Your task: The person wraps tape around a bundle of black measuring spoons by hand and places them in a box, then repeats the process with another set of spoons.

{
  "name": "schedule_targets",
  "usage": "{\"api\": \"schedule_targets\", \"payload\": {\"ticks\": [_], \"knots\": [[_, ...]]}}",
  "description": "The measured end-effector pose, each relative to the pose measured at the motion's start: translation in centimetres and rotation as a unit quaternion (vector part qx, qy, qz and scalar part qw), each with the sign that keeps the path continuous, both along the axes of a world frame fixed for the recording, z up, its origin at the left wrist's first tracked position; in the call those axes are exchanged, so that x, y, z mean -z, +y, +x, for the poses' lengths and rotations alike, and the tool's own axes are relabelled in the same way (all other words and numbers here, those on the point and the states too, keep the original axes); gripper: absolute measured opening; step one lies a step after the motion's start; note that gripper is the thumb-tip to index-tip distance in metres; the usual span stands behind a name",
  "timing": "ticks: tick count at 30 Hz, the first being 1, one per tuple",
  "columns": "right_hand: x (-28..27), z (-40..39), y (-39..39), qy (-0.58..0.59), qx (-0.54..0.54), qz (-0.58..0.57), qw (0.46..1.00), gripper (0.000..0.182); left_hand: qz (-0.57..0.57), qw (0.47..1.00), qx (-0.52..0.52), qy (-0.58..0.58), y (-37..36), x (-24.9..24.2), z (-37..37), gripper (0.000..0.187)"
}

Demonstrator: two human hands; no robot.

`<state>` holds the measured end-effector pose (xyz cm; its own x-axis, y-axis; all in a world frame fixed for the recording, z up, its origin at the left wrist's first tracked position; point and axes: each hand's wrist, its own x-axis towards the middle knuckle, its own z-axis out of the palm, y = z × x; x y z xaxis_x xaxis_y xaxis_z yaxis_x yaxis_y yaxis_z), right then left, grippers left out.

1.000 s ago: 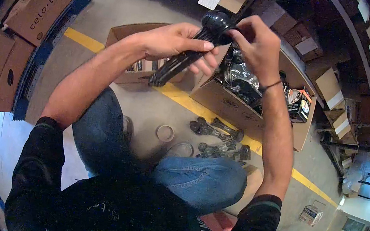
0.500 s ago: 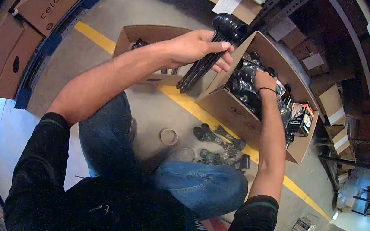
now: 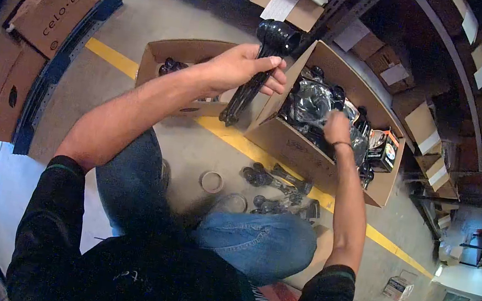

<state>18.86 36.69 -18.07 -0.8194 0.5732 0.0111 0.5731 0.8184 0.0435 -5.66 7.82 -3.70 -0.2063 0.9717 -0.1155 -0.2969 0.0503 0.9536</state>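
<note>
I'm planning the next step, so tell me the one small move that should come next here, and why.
Probably lift one more black spoon out of the right box and add it to the bundle of spoons. The right hand is down among the bagged spoons there, while the left hand holds the bundle just beside the box.

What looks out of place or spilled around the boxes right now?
A loose cluster of black scoops lies on the bare floor by the knee, outside both boxes, beside two tape rolls. The left hand grips a bundle of scoops; the right hand is in the box.
</note>
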Motion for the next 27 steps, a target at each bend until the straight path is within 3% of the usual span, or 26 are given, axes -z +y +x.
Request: {"api": "schedule_targets", "payload": {"ticks": [1,2,4,5,7,11,15,16,19,23,25,27], "knots": [[-1.6,0.0,-1.8,0.224,0.020,0.010,0.974,0.016,-0.002,1.000,-0.005,-0.004,-0.1,0.1,0.2,0.038],[-5.0,-0.8,-5.1,0.346,-0.034,0.052,0.936,0.016,0.000,1.000,-0.009,-0.007,0.0,0.5,0.4,0.038],[-10.4,-3.0,-11.5,0.429,0.000,-0.008,0.903,0.015,0.013,0.999,-0.028,-0.018,0.4,0.4,1.4,0.038],[-12.2,-3.8,-14.3,0.438,0.022,-0.028,0.898,0.018,0.018,0.999,-0.034,-0.022,0.5,0.4,1.9,0.038],[-13.3,-5.2,-16.7,0.468,-0.084,0.040,0.879,0.020,0.021,0.998,-0.053,-0.013,0.9,0.8,2.9,0.037],[-14.8,-7.1,-19.7,0.468,-0.094,-0.101,0.873,0.027,0.037,0.994,-0.105,0.001,0.6,-0.8,4.0,0.031],[-14.7,-8.1,-20.4,0.466,-0.076,-0.186,0.862,0.029,-0.079,0.962,-0.165,0.202,-0.4,-1.0,3.2,0.032],[-13.9,-8.6,-20.3,0.473,-0.078,-0.218,0.850,0.027,0.019,0.981,-0.165,0.099,-0.1,-0.2,3.4,0.031],[-13.1,-9.1,-20.9,0.506,-0.069,-0.255,0.821,0.027,0.000,0.989,-0.142,0.047,0.0,0.8,2.6,0.031],[-13.6,-8.7,-20.4,0.471,-0.132,-0.254,0.834,0.029,-0.009,0.988,-0.149,-0.045,0.2,1.7,2.3,0.030],[-14.8,-7.6,-17.9,0.390,-0.140,-0.276,0.867,0.030,0.018,0.985,-0.168,-0.029,0.7,2.2,2.2,0.036],[-13.1,-6.8,-13.1,0.439,-0.072,-0.267,0.855,0.028,0.037,0.983,-0.177,-0.017,1.2,1.6,1.8,0.043]]}}
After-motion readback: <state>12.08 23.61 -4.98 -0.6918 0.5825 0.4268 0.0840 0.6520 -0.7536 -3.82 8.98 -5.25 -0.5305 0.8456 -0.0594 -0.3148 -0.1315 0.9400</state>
